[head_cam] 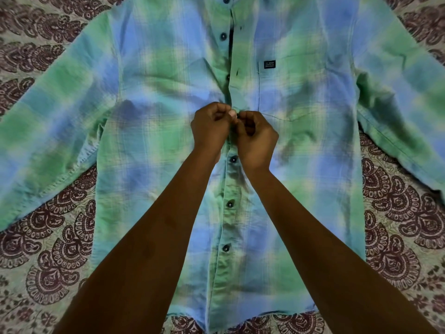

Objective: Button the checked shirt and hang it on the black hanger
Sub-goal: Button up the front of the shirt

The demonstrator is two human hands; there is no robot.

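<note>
On the patterned bedspread (pixel 62 239), the checked shirt (pixel 156 145) lies flat on its back, front side up, collar away from you and hem toward you, with both sleeves spread out to the sides. Your two hands meet at the middle of the button placket. Your left hand (pixel 210 131) is curled closed, thumb and fingertips pinching the edge of the left front panel right at the placket. Your right hand (pixel 256 141) is curled the same way, its fingers pinched on the overlapping placket edge, and the two grips touch each other at the fingertips. A small dark spot shows between them, which looks like a button (pixel 239 116), but whether it is through its hole you cannot tell from here.

Below your hands, toward the hem, three dark buttons (pixel 232 160) sit closed on the placket, one under the other. Above your hands the placket lies loosely overlapped: the buttons (pixel 224 36) there sit exposed beside the placket edge, with open buttonholes (pixel 237 73) visible just to their right. A chest pocket with a small dark label (pixel 269 64) lies on the panel to the right of the placket. Your forearms cross the lower half of the shirt from the near edge.
</note>
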